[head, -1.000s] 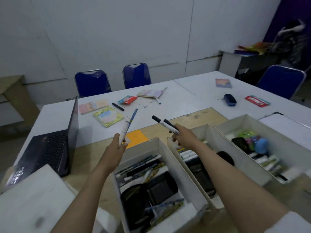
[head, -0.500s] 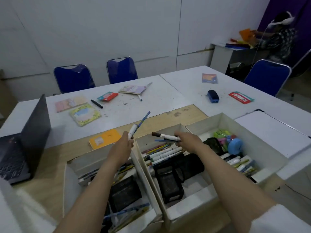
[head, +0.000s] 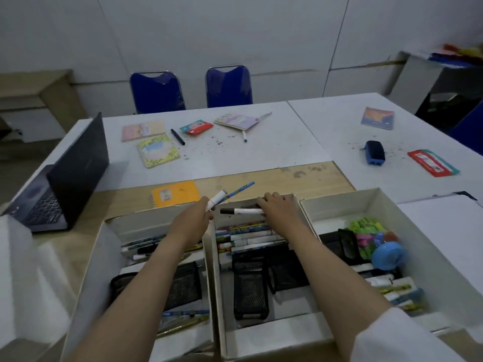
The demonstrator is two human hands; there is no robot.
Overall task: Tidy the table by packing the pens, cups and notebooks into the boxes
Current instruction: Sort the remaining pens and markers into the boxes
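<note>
The left hand [head: 194, 220] pinches a white marker [head: 217, 200] and blue pencil [head: 240, 188], while just right of it the right hand [head: 281, 209] grips a black-capped marker [head: 241, 211] above the middle box [head: 224, 333].

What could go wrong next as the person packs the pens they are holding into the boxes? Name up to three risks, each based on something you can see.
1. The left hand holds a marker and a blue pencil together above the wall between two boxes; one could slip out.
2. The right hand holds the black-capped marker over the middle box, whose pen row already looks full, so it may roll.
3. Notebooks like the orange notebook could be overlooked.
</note>
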